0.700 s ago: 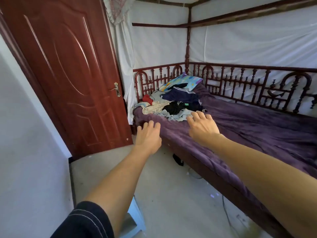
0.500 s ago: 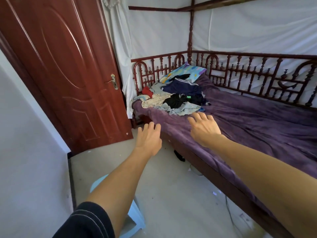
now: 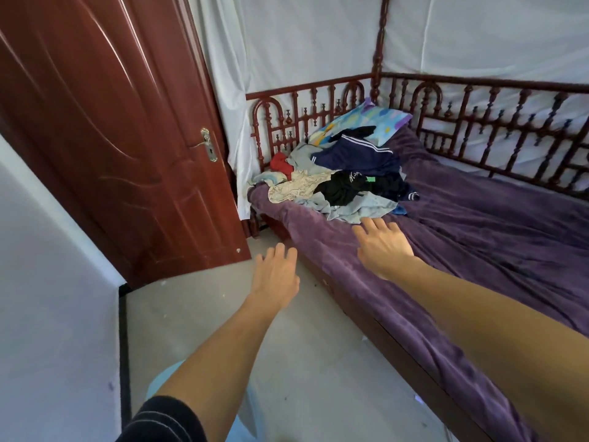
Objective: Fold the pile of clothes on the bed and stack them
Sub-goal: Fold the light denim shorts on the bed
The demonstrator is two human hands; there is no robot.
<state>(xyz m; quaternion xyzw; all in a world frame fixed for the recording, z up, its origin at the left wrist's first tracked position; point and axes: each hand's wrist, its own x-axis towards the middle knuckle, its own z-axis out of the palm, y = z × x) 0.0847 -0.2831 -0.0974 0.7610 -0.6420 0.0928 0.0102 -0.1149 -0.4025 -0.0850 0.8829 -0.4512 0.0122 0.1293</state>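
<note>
**Purple blanket, unfolded pile at the far end of the bed**

Purple plush covers the bed [image 3: 478, 237], and the pile of clothes [image 3: 338, 183] lies loose and unfolded on it at the end nearest the door. The pile is at about 1 o'clock from your left hand [image 3: 275, 279] and 11 o'clock from your right hand [image 3: 382, 247].

Your right hand is stretched out palm down over the blanket, fingers straight and slightly spread, holding nothing. Its fingertips come just to the edge of a pale blue-grey shirt [image 3: 363, 210] at the pile's near side; you cannot tell from here whether they touch it. Your left hand, at 8 o'clock from the right, is also flat with straight fingers and grips nothing. It is over the grey floor [image 3: 302, 362], just beside the bed's edge.

On top of the pile lies a navy garment with white stripes [image 3: 353, 154]. A black garment [image 3: 344, 186] is at 6 o'clock from it, a cream patterned piece [image 3: 296, 188] at 9 o'clock from the black one, and a red piece [image 3: 280, 162] at the pile's 10 o'clock corner.

A colourful pillow [image 3: 366, 119] leans on the carved wooden railing [image 3: 478, 122] at 1 o'clock from the pile. The dark red door [image 3: 111, 138] stands at 9 o'clock. A dark sleeve [image 3: 159, 419] covers your upper left arm.
</note>
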